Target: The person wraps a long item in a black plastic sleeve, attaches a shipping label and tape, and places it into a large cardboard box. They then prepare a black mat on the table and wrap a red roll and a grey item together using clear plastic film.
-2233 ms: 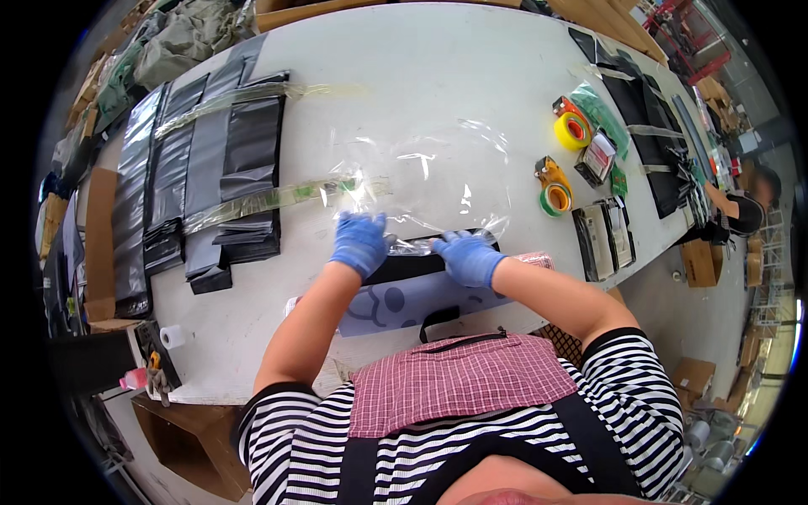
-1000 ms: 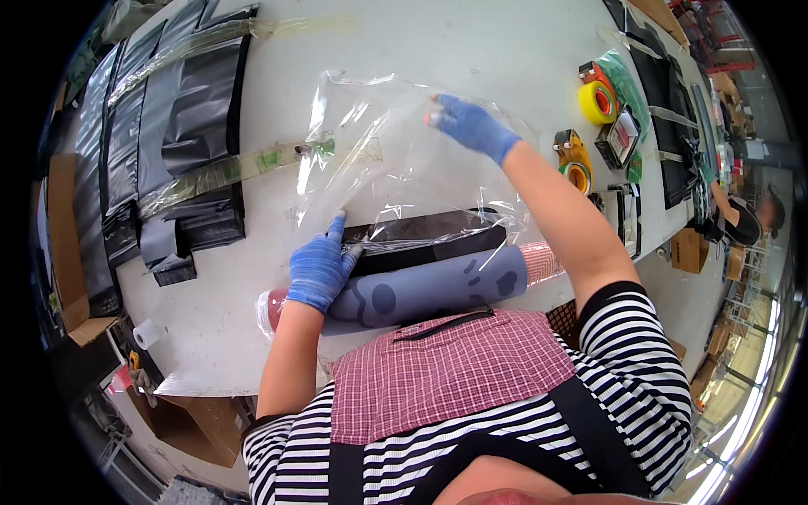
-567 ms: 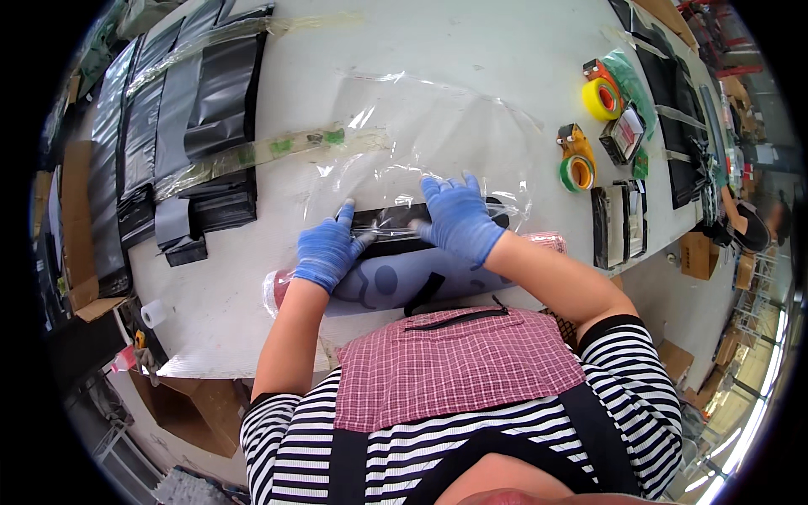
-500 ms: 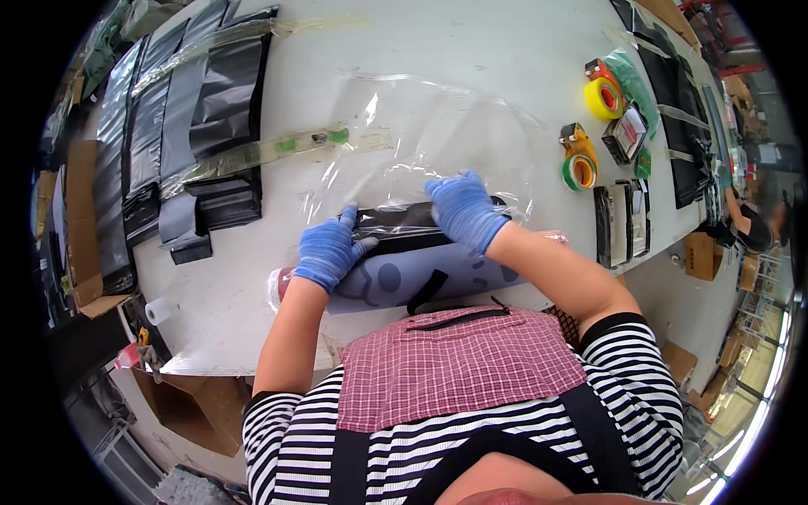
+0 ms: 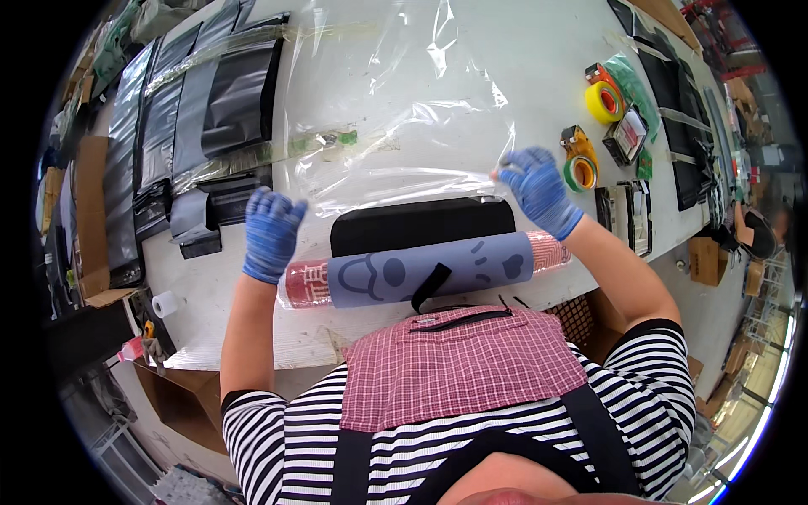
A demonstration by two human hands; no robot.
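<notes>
A rolled blue-grey mat (image 5: 425,273) with dark shapes and red ends lies across the white table's (image 5: 539,59) near edge. Just behind it lies a flat black pouch (image 5: 421,225). A large clear plastic bag (image 5: 396,118) spreads over the table beyond the pouch. My left hand (image 5: 271,231), in a blue glove, pinches the bag's near left corner. My right hand (image 5: 537,187), also gloved, pinches the bag's near right corner. The bag's near edge is stretched between both hands just above the pouch.
Stacks of black and grey plastic bags (image 5: 181,135) cover the table's left side. Yellow tape (image 5: 603,101) and an orange-green tape dispenser (image 5: 579,164) sit at the right, beside black packaged items (image 5: 627,215). A small white roll (image 5: 165,304) lies near the left corner. Cardboard boxes (image 5: 88,219) stand left.
Both hands have lifted off the black pouch and moved apart to the clear bag's near corners. The pouch now lies uncovered behind the rolled mat.
</notes>
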